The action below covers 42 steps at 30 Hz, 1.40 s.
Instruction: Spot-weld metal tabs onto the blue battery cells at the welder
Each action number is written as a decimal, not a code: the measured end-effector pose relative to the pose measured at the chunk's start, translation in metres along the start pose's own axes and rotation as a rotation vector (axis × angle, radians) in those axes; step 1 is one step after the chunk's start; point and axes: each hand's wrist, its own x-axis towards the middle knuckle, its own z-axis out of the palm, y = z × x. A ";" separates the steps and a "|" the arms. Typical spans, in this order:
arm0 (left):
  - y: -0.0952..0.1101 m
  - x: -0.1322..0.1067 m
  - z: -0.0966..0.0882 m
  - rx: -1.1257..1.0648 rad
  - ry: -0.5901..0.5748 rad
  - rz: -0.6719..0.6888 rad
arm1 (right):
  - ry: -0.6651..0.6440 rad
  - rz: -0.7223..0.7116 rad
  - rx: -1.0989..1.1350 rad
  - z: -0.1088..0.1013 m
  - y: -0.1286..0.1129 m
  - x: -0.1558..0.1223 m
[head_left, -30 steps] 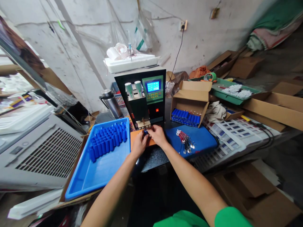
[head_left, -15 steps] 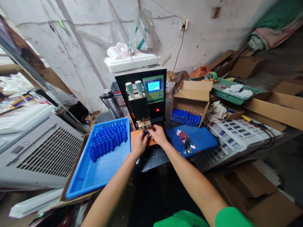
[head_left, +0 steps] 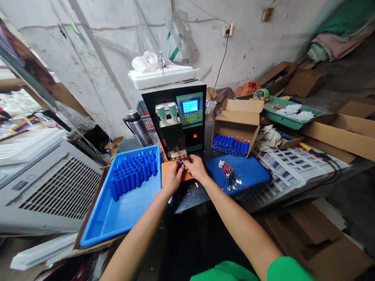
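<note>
My left hand (head_left: pixel 172 177) is closed around a blue cylindrical battery cell (head_left: pixel 181 163), mostly covered by the fingers. Beside it my right hand (head_left: pixel 195 167) pinches at the cell's far end; what its fingertips hold is too small to make out. Both hands rest at an orange block (head_left: pixel 167 171) under the electrode pins (head_left: pixel 178 150) of a black spot welder (head_left: pixel 193 146) with a lit screen. Sparks (head_left: pixel 196 185) show just in front of the block. To the right, red and black wire leads (head_left: pixel 230 175) lie bundled on a blue pad (head_left: pixel 252 177).
A blue tray (head_left: pixel 117 222) at left bears rows of standing blue cells (head_left: pixel 134 175). An open cardboard box (head_left: pixel 240 113) holds more cells. Behind are a steel flask (head_left: pixel 139 127) and a green tray (head_left: pixel 295 123) of white parts. A white grille (head_left: pixel 281 171) lies at right.
The welder's head with its two green-and-white cylinders has come down slightly, and sparks have appeared below the hands. Both hands stay almost in place at the block.
</note>
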 end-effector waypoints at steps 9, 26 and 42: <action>0.000 0.001 -0.001 0.108 0.006 -0.018 | -0.011 0.033 -0.005 -0.002 -0.002 -0.004; 0.003 0.000 -0.005 0.176 -0.020 0.116 | -0.063 -0.646 -0.920 -0.027 -0.050 -0.030; 0.009 0.009 -0.010 0.297 -0.060 0.059 | 0.535 -0.477 -0.940 -0.176 -0.006 0.032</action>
